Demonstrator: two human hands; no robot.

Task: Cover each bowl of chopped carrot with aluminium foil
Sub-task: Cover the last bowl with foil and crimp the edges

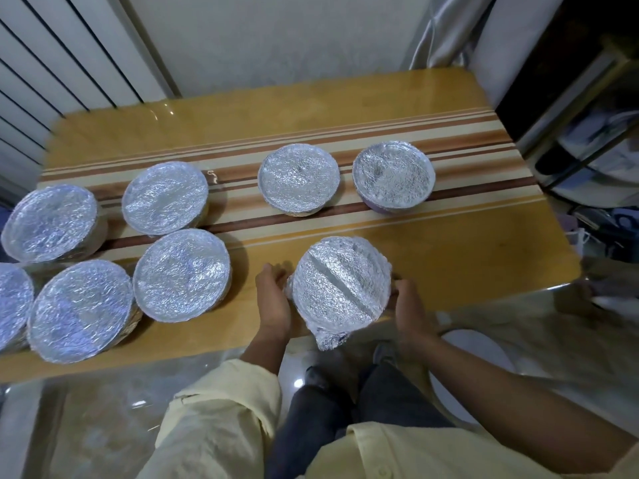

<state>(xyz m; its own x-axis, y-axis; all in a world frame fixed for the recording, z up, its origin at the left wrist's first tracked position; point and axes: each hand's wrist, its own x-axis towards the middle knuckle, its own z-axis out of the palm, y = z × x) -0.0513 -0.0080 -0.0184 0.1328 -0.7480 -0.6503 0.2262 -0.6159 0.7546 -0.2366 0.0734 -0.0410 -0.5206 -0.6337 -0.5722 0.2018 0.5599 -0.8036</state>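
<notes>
Now our left hand (273, 299) and right hand (408, 305) clasp the last bowl (340, 288) between them, and next we should tuck its loose foil flap (328, 337).

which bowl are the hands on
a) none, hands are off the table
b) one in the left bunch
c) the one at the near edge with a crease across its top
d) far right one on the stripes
c: the left hand and right hand grip the sides of the bowl with the diagonal crease, at the near edge of the table.
</notes>
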